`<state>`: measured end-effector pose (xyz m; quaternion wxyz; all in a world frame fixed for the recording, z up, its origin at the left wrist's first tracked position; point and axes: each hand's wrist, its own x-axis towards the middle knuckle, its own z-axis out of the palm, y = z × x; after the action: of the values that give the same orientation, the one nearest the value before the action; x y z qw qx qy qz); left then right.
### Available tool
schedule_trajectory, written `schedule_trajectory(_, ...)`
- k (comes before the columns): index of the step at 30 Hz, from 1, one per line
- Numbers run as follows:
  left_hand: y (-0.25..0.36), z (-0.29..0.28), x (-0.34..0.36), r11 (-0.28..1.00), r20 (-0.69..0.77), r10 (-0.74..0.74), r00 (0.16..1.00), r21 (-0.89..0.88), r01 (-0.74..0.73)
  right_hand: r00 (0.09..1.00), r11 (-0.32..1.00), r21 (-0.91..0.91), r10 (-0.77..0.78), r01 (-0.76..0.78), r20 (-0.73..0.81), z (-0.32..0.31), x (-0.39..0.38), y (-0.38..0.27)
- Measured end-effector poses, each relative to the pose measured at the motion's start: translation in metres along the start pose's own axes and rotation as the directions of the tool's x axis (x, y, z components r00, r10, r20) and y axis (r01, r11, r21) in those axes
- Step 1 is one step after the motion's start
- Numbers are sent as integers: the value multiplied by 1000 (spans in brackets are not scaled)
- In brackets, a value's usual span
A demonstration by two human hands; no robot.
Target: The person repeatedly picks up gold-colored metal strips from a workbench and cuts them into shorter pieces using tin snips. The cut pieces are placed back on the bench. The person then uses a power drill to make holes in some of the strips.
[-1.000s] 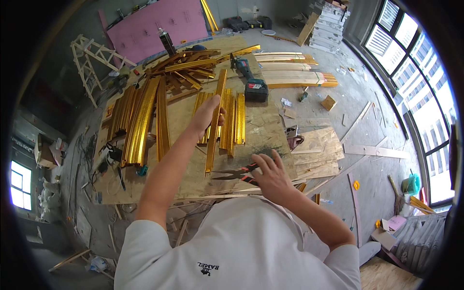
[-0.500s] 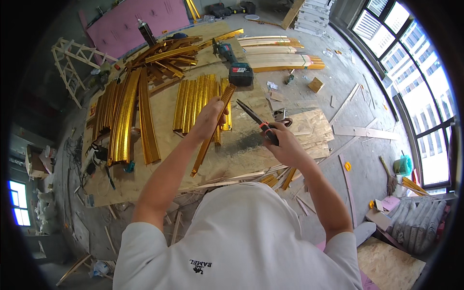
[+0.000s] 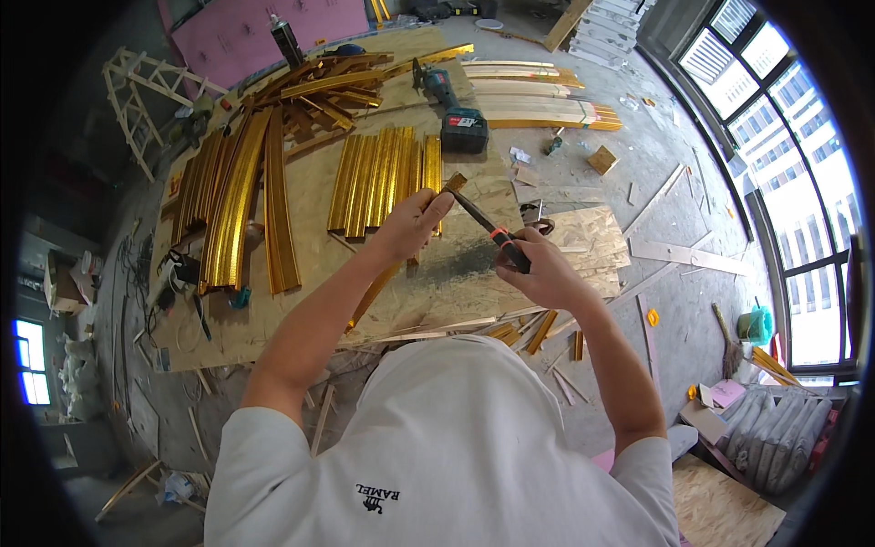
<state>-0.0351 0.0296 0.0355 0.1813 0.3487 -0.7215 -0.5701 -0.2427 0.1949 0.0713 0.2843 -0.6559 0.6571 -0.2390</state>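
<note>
Glossy gold metal strips (image 3: 378, 178) lie on a rough chipboard table (image 3: 456, 273); the snips (image 3: 488, 228) have orange plastic grips.

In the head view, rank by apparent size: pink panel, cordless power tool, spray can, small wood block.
1. pink panel, partly cut off by the rim
2. cordless power tool
3. spray can
4. small wood block; close to the can in size, and fisheye distortion makes that order unsure.

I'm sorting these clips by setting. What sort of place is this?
Most likely a building interior under fit-out, used as a makeshift workshop: bare concrete floor strewn with offcuts, a chipboard worktable stacked with gold metal trim strips, and a cordless power tool.
</note>
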Motion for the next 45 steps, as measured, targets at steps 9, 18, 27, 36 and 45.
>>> schedule_trajectory(9, -2, -3, 3, 991, 100, -101, 990, 94, 92, 989, 988, 135, 57, -76, 134, 5, 5, 19)
schedule_trajectory(18, -48, -2, 38, 795, 143, -590, 795, 271, 542, 989, 785, -611, 12, -99, -145, 93, 47, 56)
schedule_trajectory(27, -45, -45, 16, 964, 135, -221, 966, -122, 238, 965, 989, -53, 121, -137, -231, 77, 10, 51)
schedule_trajectory(36, -8, -24, -18, 938, 245, -32, 969, -328, 114, 997, 984, 176, 52, -41, -61, 49, -2, 28)
schedule_trajectory(45, -1, -17, -22, 938, 207, -57, 977, -324, 124, 994, 995, 96, -21, 32, -109, 51, 0, 35)
